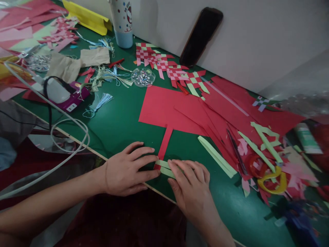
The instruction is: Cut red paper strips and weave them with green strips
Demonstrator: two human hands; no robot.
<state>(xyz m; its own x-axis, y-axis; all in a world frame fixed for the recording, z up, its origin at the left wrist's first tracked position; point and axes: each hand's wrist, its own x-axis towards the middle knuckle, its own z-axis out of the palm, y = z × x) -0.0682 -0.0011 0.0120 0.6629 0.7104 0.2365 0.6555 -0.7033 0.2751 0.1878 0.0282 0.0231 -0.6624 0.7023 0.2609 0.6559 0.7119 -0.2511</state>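
Note:
Near the front edge of the green table, a red paper strip [166, 141] lies with its lower end crossed by light green strips [167, 172]. My left hand [131, 168] rests palm down with fingers spread, its fingertips at the left end of the green strips and the red one. From the right, my right hand [191, 181] has its thumb and fingers closed on the green strips, its fingers side by side. A large red sheet [164, 106] lies just beyond the red strip. Another folded green strip [217, 156] lies right of my right hand.
Yellow-handled scissors [273, 183], a dark pen [236, 151] and paper scraps lie at the right. Woven paper pieces [164, 63], a cup [123, 27] and a phone [202, 36] are at the back. A power strip [74, 97] and a white cable [86, 137] are left.

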